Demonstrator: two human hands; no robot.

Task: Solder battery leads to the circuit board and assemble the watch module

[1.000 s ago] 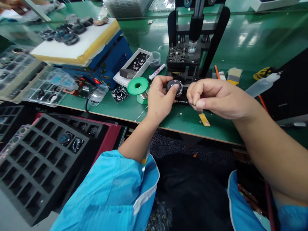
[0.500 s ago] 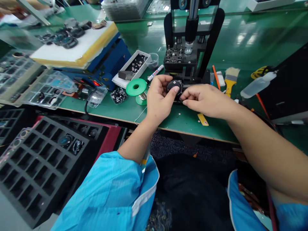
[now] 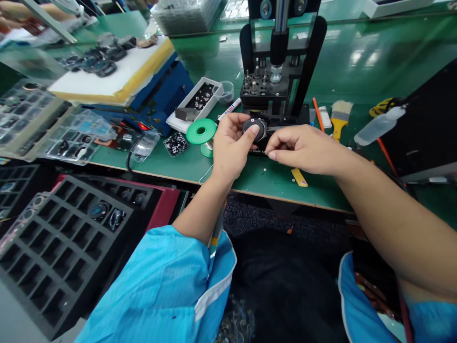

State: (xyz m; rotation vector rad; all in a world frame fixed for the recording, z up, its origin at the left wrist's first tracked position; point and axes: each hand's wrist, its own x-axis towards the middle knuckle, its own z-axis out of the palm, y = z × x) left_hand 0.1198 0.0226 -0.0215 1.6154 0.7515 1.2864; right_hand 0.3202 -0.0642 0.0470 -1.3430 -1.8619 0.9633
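My left hand (image 3: 228, 150) grips a round black watch case (image 3: 252, 131) with a metal rim, the thumb lying across its face. A small pale dot with a reddish centre shows on that face. To the right, my right hand (image 3: 303, 148) is closed, its thumb and fingertips pinched a little apart from the case. Whatever sits in that pinch, if anything, is too small or hidden to make out. Both hands are just in front of the base of a black hand press (image 3: 271, 102).
Left of my hands stand a green solder spool (image 3: 202, 131), a paint marker (image 3: 230, 108) and a white box of small parts (image 3: 205, 97). A brush (image 3: 341, 116) and a yellow tag (image 3: 299, 177) lie to the right. A foam tray (image 3: 53, 238) is at lower left.
The watch case in my left hand has shifted slightly left and tilted. A wider gap now separates it from my right fingertips. The camera view has moved a little.
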